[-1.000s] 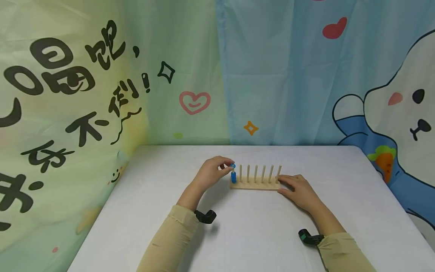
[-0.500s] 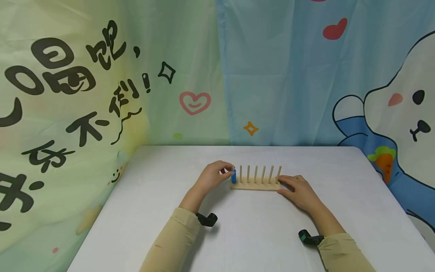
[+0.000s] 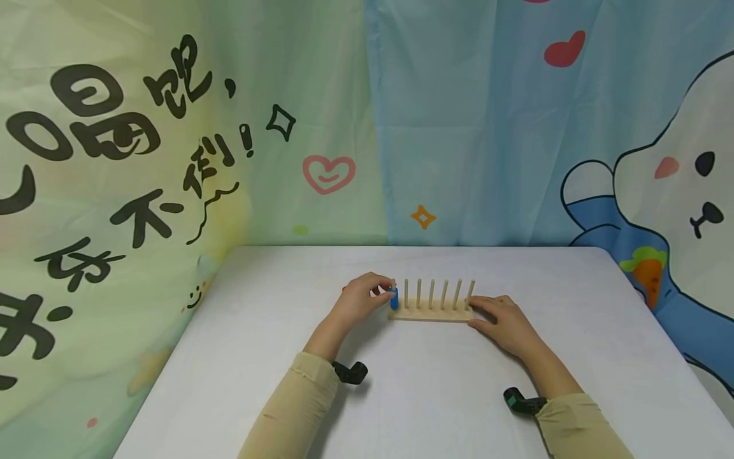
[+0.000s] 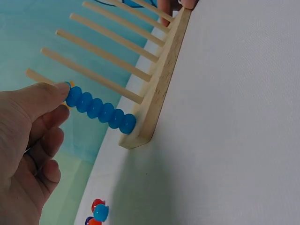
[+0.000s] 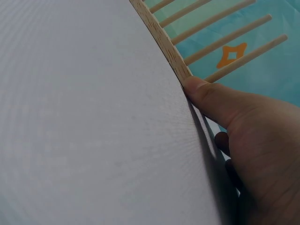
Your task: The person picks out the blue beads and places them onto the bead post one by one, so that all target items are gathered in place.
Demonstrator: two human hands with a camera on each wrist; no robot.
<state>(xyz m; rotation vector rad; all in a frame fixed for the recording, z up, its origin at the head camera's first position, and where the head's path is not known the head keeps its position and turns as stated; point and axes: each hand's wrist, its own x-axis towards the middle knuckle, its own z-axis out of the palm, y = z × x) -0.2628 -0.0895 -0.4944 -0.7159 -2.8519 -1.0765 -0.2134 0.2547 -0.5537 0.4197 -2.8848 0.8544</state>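
Observation:
A wooden peg board stands on the white table, with a row of upright pegs. Several round blue beads are stacked on its leftmost peg, down to the base. My left hand pinches the topmost blue bead on that peg between thumb and fingers; the thumb covers part of it. The peg's tip sticks out past the thumb in the left wrist view. At the other end of the board, my right hand grips the base, its thumb on the front edge and its fingers behind.
Beyond the left hand lie a few loose beads, red and blue, mostly hidden from the head view. The other pegs carry no beads. A printed curtain hangs along the table's back edge.
My left hand has come down along the leftmost peg, bringing a blue bead from near the tip onto the stack. A red bead now shows behind that hand. The right hand stays put.

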